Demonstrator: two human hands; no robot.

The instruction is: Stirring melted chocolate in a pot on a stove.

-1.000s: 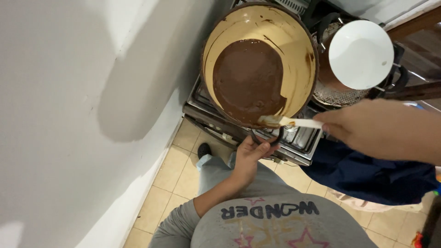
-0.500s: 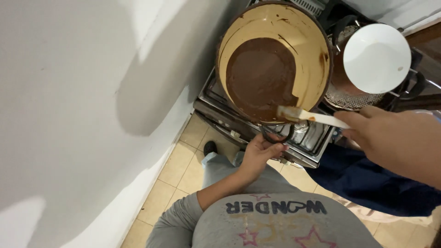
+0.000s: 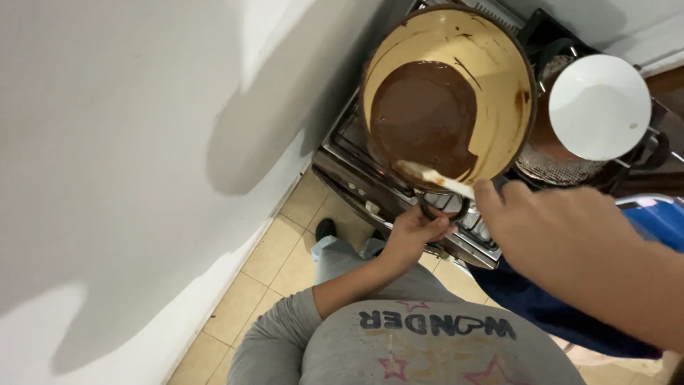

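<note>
My left hand (image 3: 413, 232) grips the round cream enamel pan (image 3: 447, 96) by its near handle; right hand (image 3: 548, 228) closed on the pale spatula (image 3: 434, 178), blade pointing far-left into brown batter (image 3: 424, 117).

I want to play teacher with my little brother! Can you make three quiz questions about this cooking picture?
1. What colour is the thick mix in the round cream-coloured pan?
2. True or false: the left hand grips the pan's dark looped handle.
3. Which hand holds the pale spatula: A, left; B, right?

Key
1. Brown, like chocolate.
2. True.
3. B: the right hand holds it, tip in the mix. Beside the pan sits a round white lid on another pot, on the metal stove.
</note>
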